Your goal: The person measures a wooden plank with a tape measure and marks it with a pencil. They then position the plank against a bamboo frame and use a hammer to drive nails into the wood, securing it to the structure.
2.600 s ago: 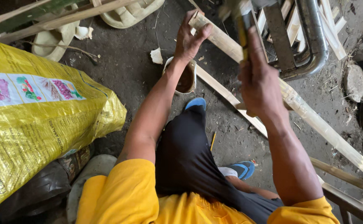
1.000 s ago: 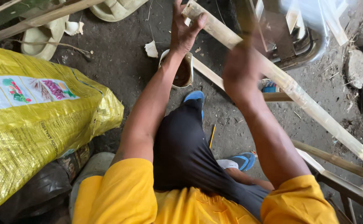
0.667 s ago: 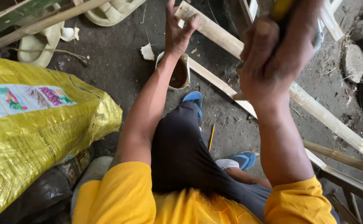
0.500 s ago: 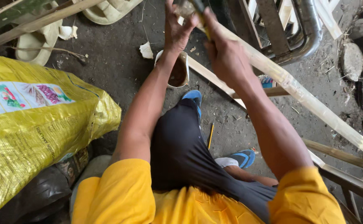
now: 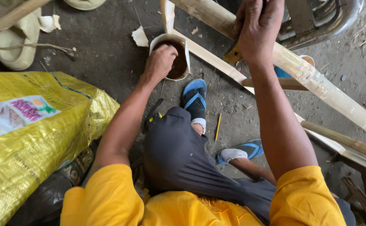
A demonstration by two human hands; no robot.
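Observation:
My left hand [image 5: 160,62] reaches down into a small white cup [image 5: 186,51] with brown contents on the dirt floor; its fingertips are hidden inside the cup. My right hand [image 5: 258,29] is closed around a tool with a yellowish handle end [image 5: 233,54], probably a hammer, and rests against a long pale wooden slat [image 5: 317,79] that runs diagonally from the top centre to the right edge. A thinner slat [image 5: 216,62] lies under it, beside the cup.
A big yellow woven sack [image 5: 32,134] fills the left side. My feet in blue flip-flops [image 5: 195,98] rest on the floor, with a pencil [image 5: 218,125] between them. A metal frame [image 5: 329,21] stands at top right, and round wooden poles [image 5: 342,140] lie at right.
My left hand has left the slat and dropped into the cup. My right hand, raised and swinging the tool before, has come down against the slat.

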